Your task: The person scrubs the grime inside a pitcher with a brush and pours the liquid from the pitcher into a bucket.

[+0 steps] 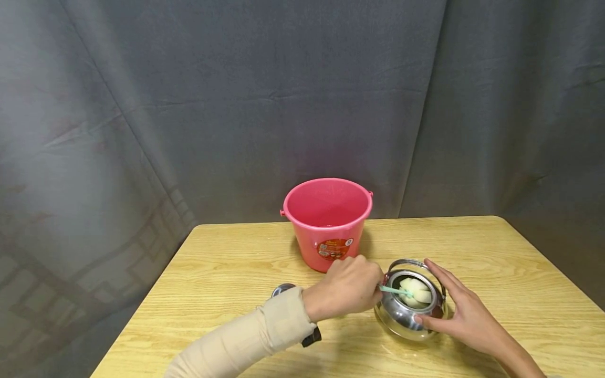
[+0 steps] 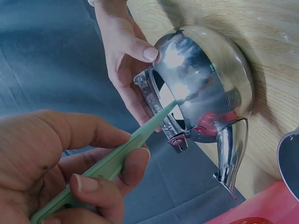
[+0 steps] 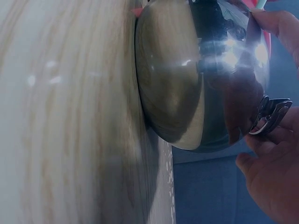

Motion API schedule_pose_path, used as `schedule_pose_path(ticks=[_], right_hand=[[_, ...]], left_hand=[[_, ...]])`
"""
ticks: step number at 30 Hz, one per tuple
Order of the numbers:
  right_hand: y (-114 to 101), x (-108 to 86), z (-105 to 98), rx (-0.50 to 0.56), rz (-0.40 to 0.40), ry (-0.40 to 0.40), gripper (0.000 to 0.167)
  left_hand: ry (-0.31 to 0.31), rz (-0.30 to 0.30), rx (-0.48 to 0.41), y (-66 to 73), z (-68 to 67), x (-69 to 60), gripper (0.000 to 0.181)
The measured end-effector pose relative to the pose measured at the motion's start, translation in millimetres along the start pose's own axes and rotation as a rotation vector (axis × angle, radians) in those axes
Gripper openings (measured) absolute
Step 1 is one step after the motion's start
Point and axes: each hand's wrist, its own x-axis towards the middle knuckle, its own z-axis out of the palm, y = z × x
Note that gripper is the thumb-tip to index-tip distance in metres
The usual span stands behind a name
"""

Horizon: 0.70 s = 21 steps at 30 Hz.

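A round metal kettle (image 1: 402,317) with an arched handle (image 1: 410,262) stands on the table, its top open. My left hand (image 1: 347,286), fingers curled, grips a pale green stick (image 1: 391,290) that slants into the opening. Inside lies a whitish lobed piece (image 1: 416,294) at the stick's end. In the left wrist view my fingers and thumb pinch the green stick (image 2: 112,163), its tip at the kettle's mouth. My right hand (image 1: 465,312) holds the kettle's right side, thumb on the body, fingers by the handle. The right wrist view shows the kettle (image 3: 201,74) between thumb and fingers.
A pink bucket (image 1: 331,231) stands behind the kettle, slightly left. A dark round object with a metal rim (image 1: 283,289) and a black part (image 1: 312,336) show from under my left sleeve. Grey curtains (image 1: 283,105) hang behind the wooden table (image 1: 227,262).
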Motion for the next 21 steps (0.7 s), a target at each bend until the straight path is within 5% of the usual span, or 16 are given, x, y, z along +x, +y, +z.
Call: schedule_pose_path(ticks=[10,21], right_hand=[[0.8,0.1,1.1,0.004,-0.018,0.014,0.108],[0.7,-0.1,1.1,0.006,-0.011,0.011,0.108]], left_hand=[[0.007,0.013,-0.029,-1.7,-0.7,0.2,0.035],[-0.004,0.024,0.036,1.6,-4.5,2.5,0.039]])
